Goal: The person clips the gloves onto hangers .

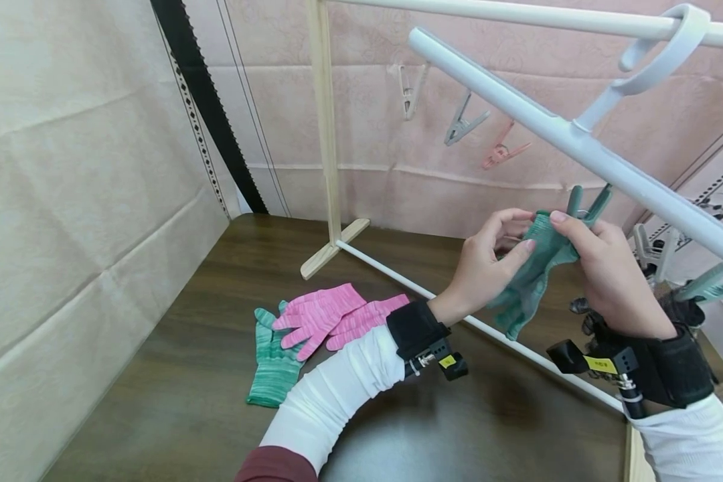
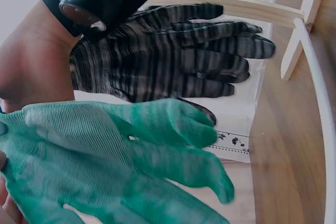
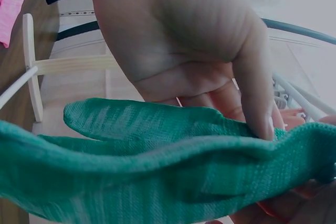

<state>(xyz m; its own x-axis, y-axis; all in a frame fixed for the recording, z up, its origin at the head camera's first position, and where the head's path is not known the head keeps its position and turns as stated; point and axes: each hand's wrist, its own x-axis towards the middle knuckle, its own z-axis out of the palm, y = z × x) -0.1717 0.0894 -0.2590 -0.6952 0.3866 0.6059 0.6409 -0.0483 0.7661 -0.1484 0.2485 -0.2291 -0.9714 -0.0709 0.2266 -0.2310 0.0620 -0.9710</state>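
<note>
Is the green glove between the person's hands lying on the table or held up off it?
Held up: the left hand and right hand grip the green glove at its top, and the rest hangs down.

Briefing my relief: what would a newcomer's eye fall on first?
The green knit glove held by the left hand and right hand, below the white hanger. Then the pink gloves on the table, overlapping another green glove. A striped black glove fills the left wrist view's upper middle.
</note>
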